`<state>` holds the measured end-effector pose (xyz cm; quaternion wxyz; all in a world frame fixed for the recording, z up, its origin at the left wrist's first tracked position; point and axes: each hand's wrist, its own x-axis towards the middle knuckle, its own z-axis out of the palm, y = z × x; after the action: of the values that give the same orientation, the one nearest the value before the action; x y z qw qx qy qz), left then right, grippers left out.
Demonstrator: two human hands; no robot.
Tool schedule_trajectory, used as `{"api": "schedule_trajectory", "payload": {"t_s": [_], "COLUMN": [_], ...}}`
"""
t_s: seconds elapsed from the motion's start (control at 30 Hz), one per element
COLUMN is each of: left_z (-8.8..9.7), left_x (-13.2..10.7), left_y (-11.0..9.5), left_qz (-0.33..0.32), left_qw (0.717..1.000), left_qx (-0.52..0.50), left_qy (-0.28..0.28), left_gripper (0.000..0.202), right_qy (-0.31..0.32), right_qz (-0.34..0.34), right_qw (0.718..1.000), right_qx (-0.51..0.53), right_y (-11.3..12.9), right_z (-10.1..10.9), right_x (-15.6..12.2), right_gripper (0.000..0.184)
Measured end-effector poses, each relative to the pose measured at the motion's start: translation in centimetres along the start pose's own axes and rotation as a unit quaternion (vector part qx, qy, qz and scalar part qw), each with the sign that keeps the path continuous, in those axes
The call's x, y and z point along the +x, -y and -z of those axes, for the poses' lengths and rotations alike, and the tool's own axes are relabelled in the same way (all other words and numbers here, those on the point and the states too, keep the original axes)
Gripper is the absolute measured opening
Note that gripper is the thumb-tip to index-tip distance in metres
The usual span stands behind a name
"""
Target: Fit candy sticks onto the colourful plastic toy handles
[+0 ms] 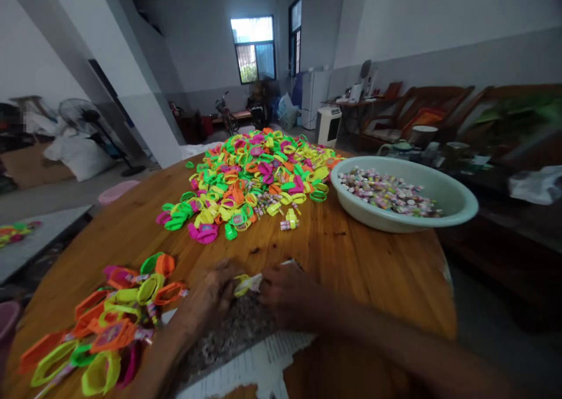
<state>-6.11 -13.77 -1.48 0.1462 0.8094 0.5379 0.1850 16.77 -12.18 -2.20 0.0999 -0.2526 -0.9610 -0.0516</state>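
Note:
Near the table's front edge my left hand and my right hand come together over a dark grey, speckled board. Between them is a small yellow plastic toy watch, with the left fingers closed on its left side. My right fingers are closed on a whitish wrapped candy at the watch's right side. Motion blurs the fingertips. Beside my left arm lies a loose group of toy watches in orange, yellow, green and magenta, some with wrapped candies attached.
A large heap of bright toy watches covers the back of the round wooden table. At right stands a pale green basin holding many small wrapped candies. Torn printed paper lies under the board.

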Motion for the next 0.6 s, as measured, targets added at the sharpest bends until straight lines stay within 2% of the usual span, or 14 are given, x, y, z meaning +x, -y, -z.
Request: {"api": "schedule_trajectory", "payload": {"t_s": [0.1, 0.17, 0.2, 0.27, 0.37, 0.43, 0.5, 0.6], "left_z": [2.3, 3.8, 4.3, 5.0, 4.6, 3.8, 2.9, 1.7], "left_x": [-2.1, -3.8, -4.5, -5.2, -4.8, -3.8, -2.7, -1.4], "left_y": [2.0, 3.7, 4.3, 4.8, 3.6, 2.1, 0.8, -0.1], "left_qz": [0.053, 0.083, 0.091, 0.095, 0.071, 0.060, 0.059, 0.059], "left_qw": [0.995, 0.984, 0.978, 0.968, 0.965, 0.971, 0.979, 0.987], "left_qx": [0.086, 0.156, 0.185, 0.222, 0.227, 0.209, 0.183, 0.147], "left_qy": [-0.007, -0.024, -0.034, -0.070, -0.109, -0.097, -0.072, -0.038], "left_gripper": [0.035, 0.038, 0.037, 0.036, 0.038, 0.036, 0.036, 0.039], "right_qy": [-0.054, -0.096, -0.095, -0.071, -0.038, -0.018, -0.004, 0.007], "right_qz": [-0.150, -0.275, -0.332, -0.398, -0.419, -0.413, -0.392, -0.329], "right_qw": [0.985, 0.956, 0.938, 0.914, 0.907, 0.910, 0.920, 0.944], "right_qx": [0.062, 0.037, 0.020, 0.002, 0.006, 0.010, 0.009, 0.005], "right_y": [-3.5, -6.1, -7.4, -9.8, -12.3, -13.2, -13.3, -11.9], "right_z": [0.5, 1.0, 1.3, 1.5, 1.2, 0.9, 0.6, 0.5], "right_x": [-0.1, 0.0, 0.2, 0.7, 2.0, 2.8, 3.5, 4.1], "right_gripper": [0.022, 0.028, 0.032, 0.042, 0.048, 0.045, 0.040, 0.034]}}
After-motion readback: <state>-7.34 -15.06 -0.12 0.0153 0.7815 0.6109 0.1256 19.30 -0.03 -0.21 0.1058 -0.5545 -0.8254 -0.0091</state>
